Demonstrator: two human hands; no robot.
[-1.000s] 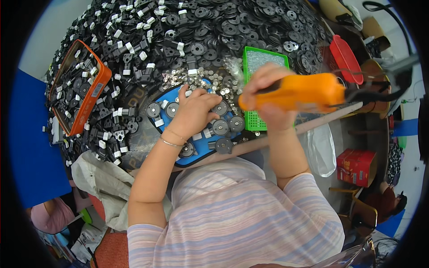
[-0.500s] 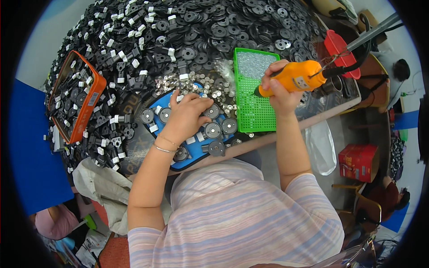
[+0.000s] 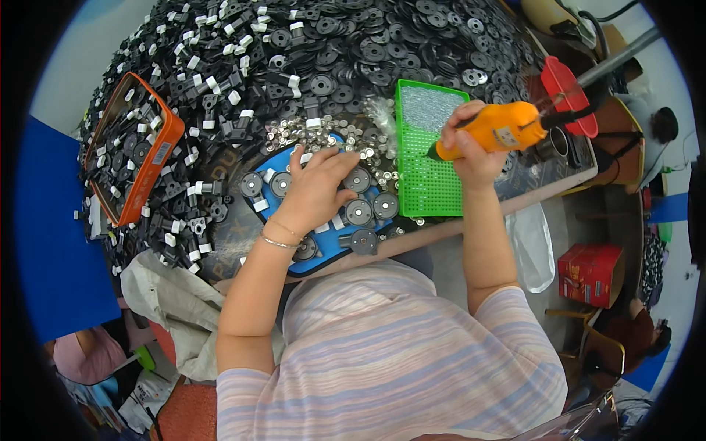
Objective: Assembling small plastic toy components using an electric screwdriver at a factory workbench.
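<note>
My right hand [image 3: 478, 156] grips an orange electric screwdriver [image 3: 506, 126] with a dark cord at its back end. Its dark tip points down at the holes of a green tray [image 3: 434, 195]; whether it touches them I cannot tell. Small silver screws [image 3: 434, 103] fill the tray's far end. Fingers spread, my left hand [image 3: 318, 189] rests palm down over a blue mat [image 3: 283, 257]. Around it on the mat lie several round black wheel parts [image 3: 359, 212] with metal centres, some with white tabs. What is under the palm is hidden.
Heaps of black-and-white parts [image 3: 213, 73] and black discs [image 3: 375, 50] cover the table's far side. Small silver pieces [image 3: 316, 132] lie beyond the mat. An orange-rimmed box [image 3: 158, 151] of parts stands left, a red basin [image 3: 566, 95] right. A metal bar [image 3: 621, 55] crosses the upper right.
The whole view has shifted slightly to the right. Against the tray and mat, both hands and the screwdriver stay in nearly the same places.
</note>
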